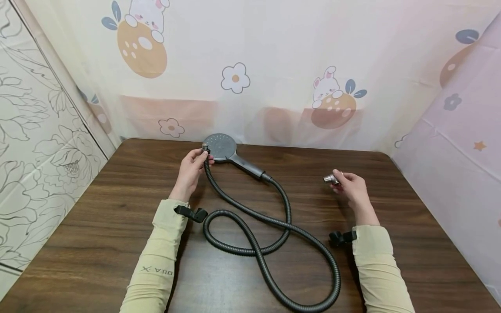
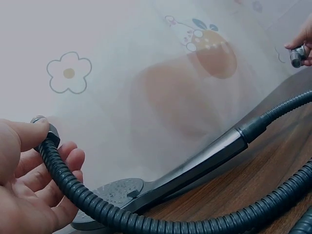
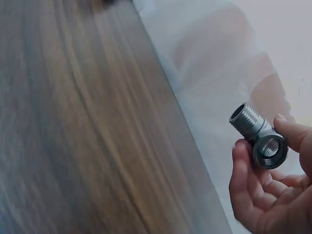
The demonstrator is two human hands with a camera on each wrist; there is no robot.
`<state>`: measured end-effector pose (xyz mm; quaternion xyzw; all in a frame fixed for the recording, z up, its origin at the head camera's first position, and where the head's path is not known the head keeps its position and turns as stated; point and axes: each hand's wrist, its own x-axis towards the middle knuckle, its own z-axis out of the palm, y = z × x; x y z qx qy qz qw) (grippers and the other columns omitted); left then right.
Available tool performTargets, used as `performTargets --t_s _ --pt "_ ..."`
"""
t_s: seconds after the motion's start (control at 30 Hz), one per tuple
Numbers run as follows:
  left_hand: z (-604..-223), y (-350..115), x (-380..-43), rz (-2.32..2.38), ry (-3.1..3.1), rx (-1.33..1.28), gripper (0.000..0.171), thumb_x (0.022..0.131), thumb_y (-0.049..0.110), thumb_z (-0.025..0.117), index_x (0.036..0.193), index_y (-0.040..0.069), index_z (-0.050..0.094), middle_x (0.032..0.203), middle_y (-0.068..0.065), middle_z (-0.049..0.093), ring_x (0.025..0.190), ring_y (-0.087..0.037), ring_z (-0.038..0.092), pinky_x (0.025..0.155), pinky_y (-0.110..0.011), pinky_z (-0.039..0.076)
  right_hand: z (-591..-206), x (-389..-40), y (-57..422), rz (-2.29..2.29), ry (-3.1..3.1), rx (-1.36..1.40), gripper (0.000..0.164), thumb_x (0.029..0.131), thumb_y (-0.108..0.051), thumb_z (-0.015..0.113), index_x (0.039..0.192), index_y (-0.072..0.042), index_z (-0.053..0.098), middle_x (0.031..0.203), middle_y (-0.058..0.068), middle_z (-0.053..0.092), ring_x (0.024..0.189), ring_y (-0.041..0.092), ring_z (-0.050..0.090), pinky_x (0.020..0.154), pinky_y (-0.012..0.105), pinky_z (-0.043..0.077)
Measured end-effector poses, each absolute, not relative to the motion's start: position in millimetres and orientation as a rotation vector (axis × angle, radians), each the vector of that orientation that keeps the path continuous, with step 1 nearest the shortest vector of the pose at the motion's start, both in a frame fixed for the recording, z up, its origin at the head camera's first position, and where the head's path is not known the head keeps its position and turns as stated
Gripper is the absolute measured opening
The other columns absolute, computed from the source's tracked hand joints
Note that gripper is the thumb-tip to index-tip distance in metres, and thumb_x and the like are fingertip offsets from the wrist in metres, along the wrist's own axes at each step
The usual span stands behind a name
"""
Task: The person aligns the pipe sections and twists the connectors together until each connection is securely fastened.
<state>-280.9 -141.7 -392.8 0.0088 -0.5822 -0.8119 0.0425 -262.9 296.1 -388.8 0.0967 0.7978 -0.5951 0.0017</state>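
My left hand [image 1: 190, 168] pinches the nut end [image 2: 51, 135] of a dark ribbed shower hose [image 1: 250, 213] between thumb and fingers, raised above the table. Just behind that hand lies a grey shower head [image 1: 221, 147], its handle [image 2: 195, 165] pointing right and joined to the hose's other end. On the right, clear of the hose, my right hand [image 1: 354, 188] holds a silver metal elbow fitting [image 3: 265, 139] between thumb and fingers. The right wrist view shows its outer-threaded end and a round opening with inner threads.
The hose loops and crosses itself over the middle of the brown wooden table [image 1: 105, 243]. A patterned curtain [image 1: 266, 69] hangs along the table's back edge. Black straps with mounts [image 1: 192, 213] sit on both wrists over pale sleeves.
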Motion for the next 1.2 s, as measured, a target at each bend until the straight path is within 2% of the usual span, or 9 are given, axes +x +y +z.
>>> performTargets --t_s 0.13,0.33,0.57,0.67,0.83,1.0,1.13,1.2 --pt "-389.8 -139.8 -278.9 -2.472 -1.810 0.000 0.012 0.093 0.015 0.052 0.104 0.010 0.050 0.082 0.004 0.067 0.072 -0.010 0.062 0.070 -0.023 0.047 -386.5 -264.5 291.3 -2.015 2.360 0.318 0.072 0.086 -0.033 0.059 0.132 0.014 0.030 0.079 -0.006 0.057 0.064 0.002 0.063 0.065 0.018 0.052" --pt "-384.2 -136.8 -277.8 -2.458 -1.855 -0.040 0.015 0.092 0.013 0.053 0.106 0.010 0.051 0.088 0.005 0.067 0.076 -0.011 0.062 0.067 -0.019 0.045 -378.5 -265.3 284.5 -2.016 2.366 0.319 0.067 0.084 -0.028 0.063 0.129 0.013 0.035 0.076 -0.008 0.059 0.066 0.002 0.062 0.065 0.018 0.052" --pt "-379.9 -133.1 -276.2 -2.447 -1.938 -0.087 0.032 0.095 0.008 0.044 0.126 -0.001 0.044 0.094 0.007 0.065 0.083 -0.013 0.061 0.079 -0.025 0.045 -368.6 -264.9 276.1 -1.984 2.373 0.284 0.064 0.084 -0.028 0.063 0.128 0.010 0.038 0.089 -0.003 0.054 0.072 0.001 0.062 0.074 0.020 0.051" --pt "-378.6 -131.9 -274.5 -2.447 -1.965 -0.105 0.037 0.095 0.008 0.044 0.130 -0.003 0.040 0.099 0.004 0.064 0.081 -0.010 0.061 0.078 -0.023 0.046 -365.4 -264.0 271.0 -1.984 2.366 0.264 0.064 0.085 -0.027 0.063 0.131 0.010 0.037 0.094 -0.001 0.052 0.074 0.000 0.061 0.076 0.020 0.051" --pt "-375.7 -129.4 -272.2 -2.432 -1.985 -0.132 0.037 0.094 0.011 0.049 0.128 0.000 0.042 0.108 -0.001 0.063 0.078 -0.010 0.061 0.074 -0.022 0.046 -359.6 -263.0 261.8 -2.006 2.351 0.191 0.068 0.086 -0.022 0.062 0.135 0.012 0.030 0.104 0.007 0.047 0.076 -0.001 0.061 0.071 0.015 0.050" --pt "-373.9 -124.9 -271.3 -2.418 -2.008 -0.155 0.033 0.093 0.013 0.052 0.123 0.002 0.047 0.103 0.003 0.064 0.078 -0.009 0.062 0.079 -0.026 0.046 -355.3 -261.3 254.1 -1.984 2.356 0.157 0.069 0.087 -0.023 0.061 0.136 0.012 0.029 0.114 0.014 0.043 0.077 -0.002 0.060 0.070 0.012 0.049" --pt "-373.4 -121.7 -270.4 -2.419 -2.016 -0.179 0.031 0.092 0.010 0.053 0.122 0.002 0.048 0.098 0.004 0.064 0.080 -0.010 0.062 0.084 -0.030 0.047 -352.4 -261.1 248.2 -1.978 2.363 0.112 0.066 0.087 -0.024 0.061 0.135 0.011 0.031 0.111 0.010 0.045 0.077 -0.002 0.060 0.071 0.013 0.049" --pt "-373.2 -120.2 -270.0 -2.414 -2.022 -0.194 0.032 0.092 0.008 0.052 0.122 0.000 0.048 0.098 0.002 0.064 0.081 -0.010 0.063 0.082 -0.027 0.048 -350.9 -261.5 245.0 -2.009 2.339 0.080 0.065 0.087 -0.024 0.061 0.134 0.011 0.033 0.106 0.007 0.047 0.076 -0.001 0.060 0.072 0.015 0.049"
